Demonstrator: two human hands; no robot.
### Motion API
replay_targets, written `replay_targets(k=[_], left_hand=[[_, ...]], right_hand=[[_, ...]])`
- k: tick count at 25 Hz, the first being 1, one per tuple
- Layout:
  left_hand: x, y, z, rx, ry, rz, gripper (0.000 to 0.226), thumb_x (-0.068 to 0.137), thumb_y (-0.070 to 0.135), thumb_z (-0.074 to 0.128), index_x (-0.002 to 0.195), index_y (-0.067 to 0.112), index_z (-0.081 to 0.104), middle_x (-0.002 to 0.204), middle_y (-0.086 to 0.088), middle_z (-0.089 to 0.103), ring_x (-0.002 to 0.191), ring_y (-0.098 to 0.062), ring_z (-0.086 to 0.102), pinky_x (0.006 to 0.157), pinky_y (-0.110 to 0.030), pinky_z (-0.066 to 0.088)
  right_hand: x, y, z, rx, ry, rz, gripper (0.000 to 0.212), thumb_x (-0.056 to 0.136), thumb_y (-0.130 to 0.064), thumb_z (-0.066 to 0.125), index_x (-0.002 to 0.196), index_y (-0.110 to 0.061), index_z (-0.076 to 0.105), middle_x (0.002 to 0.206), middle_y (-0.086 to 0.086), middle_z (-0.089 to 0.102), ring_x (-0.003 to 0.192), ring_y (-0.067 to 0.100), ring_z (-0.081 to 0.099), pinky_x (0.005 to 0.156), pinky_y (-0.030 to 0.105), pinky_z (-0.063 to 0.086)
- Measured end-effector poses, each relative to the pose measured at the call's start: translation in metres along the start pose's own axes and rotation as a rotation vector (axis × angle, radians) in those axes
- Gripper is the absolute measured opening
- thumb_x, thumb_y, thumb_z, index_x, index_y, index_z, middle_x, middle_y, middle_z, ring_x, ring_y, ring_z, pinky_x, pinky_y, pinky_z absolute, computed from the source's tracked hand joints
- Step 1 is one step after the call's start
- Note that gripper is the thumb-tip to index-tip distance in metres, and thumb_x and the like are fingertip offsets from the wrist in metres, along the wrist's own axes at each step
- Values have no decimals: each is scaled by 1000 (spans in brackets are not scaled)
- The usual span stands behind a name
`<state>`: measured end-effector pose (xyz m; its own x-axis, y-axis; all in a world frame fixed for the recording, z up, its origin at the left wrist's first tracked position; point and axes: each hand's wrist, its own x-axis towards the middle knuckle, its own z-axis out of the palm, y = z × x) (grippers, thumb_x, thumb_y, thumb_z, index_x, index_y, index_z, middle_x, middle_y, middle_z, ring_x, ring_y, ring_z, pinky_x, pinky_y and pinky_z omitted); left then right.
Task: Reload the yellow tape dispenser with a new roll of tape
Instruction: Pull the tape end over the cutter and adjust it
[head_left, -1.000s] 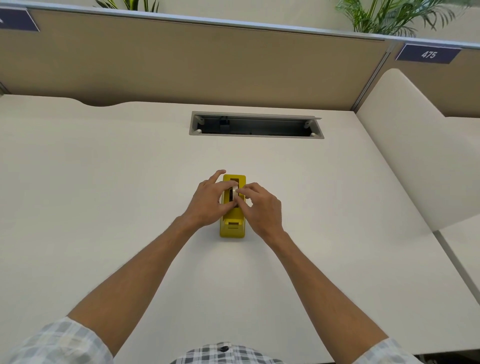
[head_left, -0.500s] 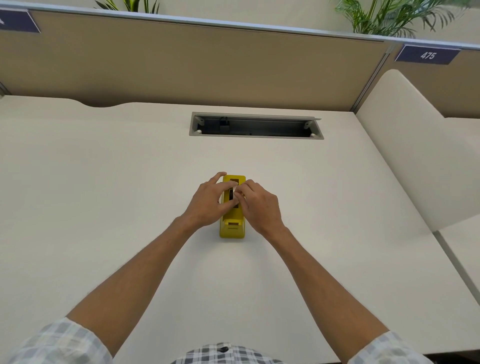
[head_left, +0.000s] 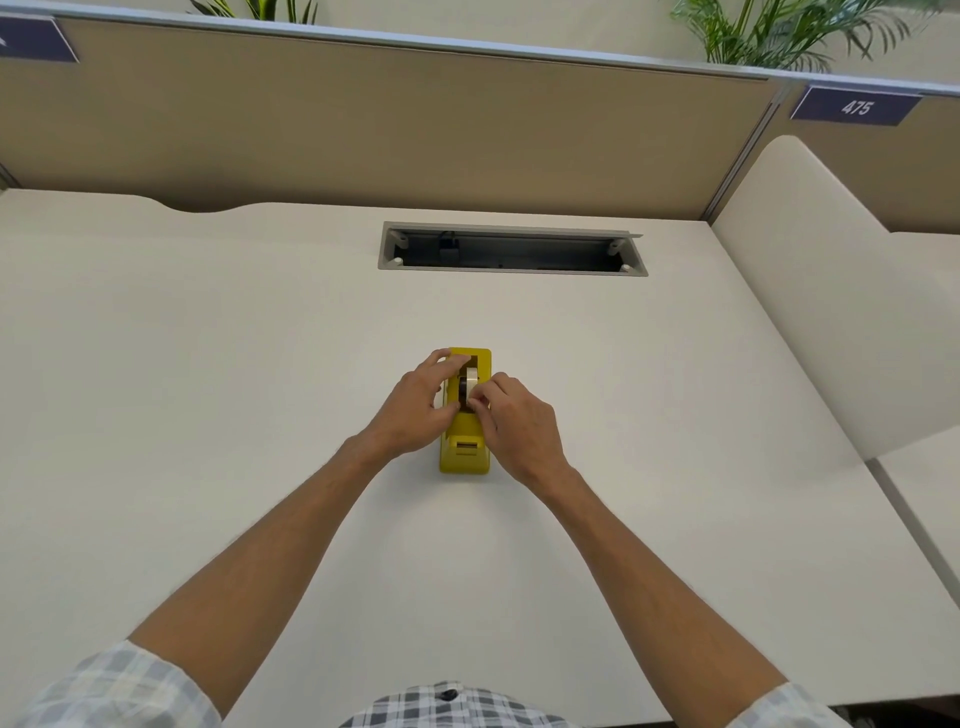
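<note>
A yellow tape dispenser (head_left: 465, 449) stands in the middle of the white desk, its long axis pointing away from me. A pale roll of tape (head_left: 470, 382) with a dark core stands upright in the dispenser's slot. My left hand (head_left: 413, 410) wraps the dispenser's left side, its fingers touching the roll. My right hand (head_left: 517, 423) pinches the roll from the right side with thumb and fingertips. The lower part of the roll is hidden by the fingers and the dispenser body.
A grey cable slot (head_left: 511, 248) is cut into the desk behind the dispenser. A tan partition (head_left: 389, 119) closes the far edge, and a white divider panel (head_left: 831, 291) rises on the right. Bare desk surface (head_left: 208, 389) surrounds the dispenser.
The roll now stands out more clearly above the slot between my fingers. Both hands have shifted slightly on it; the dispenser has not moved.
</note>
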<state>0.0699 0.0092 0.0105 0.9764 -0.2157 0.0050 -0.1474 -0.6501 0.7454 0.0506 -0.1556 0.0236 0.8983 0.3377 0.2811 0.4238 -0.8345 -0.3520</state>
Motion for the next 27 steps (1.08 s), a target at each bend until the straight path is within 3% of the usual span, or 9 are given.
replay_targets(k=[11, 19, 27], left_hand=[[-1, 1, 0, -97, -24, -12, 61, 90, 2, 57, 145, 20, 38, 155, -1, 29, 132, -25, 44, 106, -44, 44], [-2, -5, 3, -114, -6, -19, 61, 91, 4, 56, 146, 24, 37, 156, 1, 27, 134, -21, 43, 101, -25, 40], [-1, -7, 4, -112, -26, -24, 61, 93, 5, 54, 147, 26, 34, 158, 2, 23, 136, -22, 40, 102, -24, 37]], right_hand=[[-17, -5, -4, 34, 50, -11, 14, 97, -20, 57, 95, -11, 67, 88, 3, 63, 77, 20, 59, 54, 34, 47], [-30, -12, -7, 55, 65, -8, 14, 97, -20, 58, 96, -11, 68, 89, 2, 65, 76, 18, 58, 50, 26, 39], [-38, -15, -11, 71, 48, -15, 13, 96, -18, 58, 96, -10, 68, 90, 3, 65, 76, 17, 59, 50, 24, 40]])
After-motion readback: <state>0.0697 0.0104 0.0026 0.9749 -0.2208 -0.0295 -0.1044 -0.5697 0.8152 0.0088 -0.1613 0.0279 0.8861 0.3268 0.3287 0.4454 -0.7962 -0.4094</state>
